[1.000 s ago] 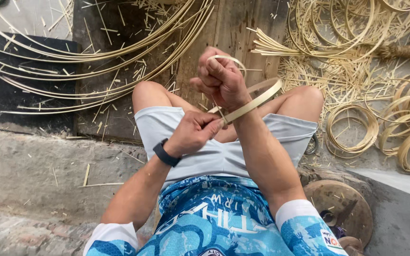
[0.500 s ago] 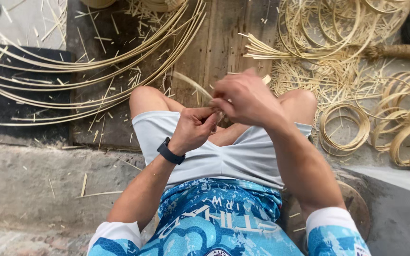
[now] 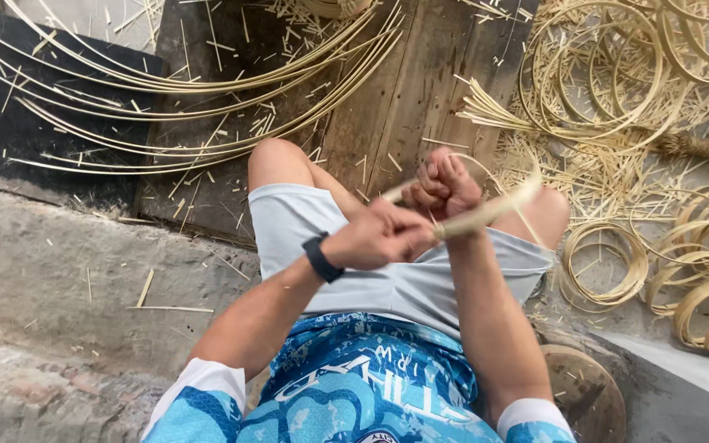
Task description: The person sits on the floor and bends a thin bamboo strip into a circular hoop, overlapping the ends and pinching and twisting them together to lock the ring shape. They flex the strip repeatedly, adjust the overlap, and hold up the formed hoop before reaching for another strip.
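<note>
The person sits with knees apart above a wooden board [image 3: 420, 90], both hands raised between the thighs; the left hand [image 3: 383, 238], a dark watch [image 3: 322, 258] on its wrist, has its fingers closed together around one end of a pale bamboo strip [image 3: 486, 212], seemingly to anchor it; the right hand [image 3: 445, 187] is fisted just beyond it, fingers curled tight on the strip where it bends, probably so the curve can be forced without the strip springing open; the two hands touch or nearly touch. The strip lies over the person's lap; its long axis runs from the left hand up and to the right, its free end pointing toward the right knee, and a thinner arc of it loops behind the right fist. Long curved strips [image 3: 190, 82] fan across the board and a dark mat [image 3: 10, 123] to the left; finished coiled hoops [image 3: 605, 262] lie on the ground to the right, near a loose pile of larger rings [image 3: 609, 74]; splinters are scattered all over.
</note>
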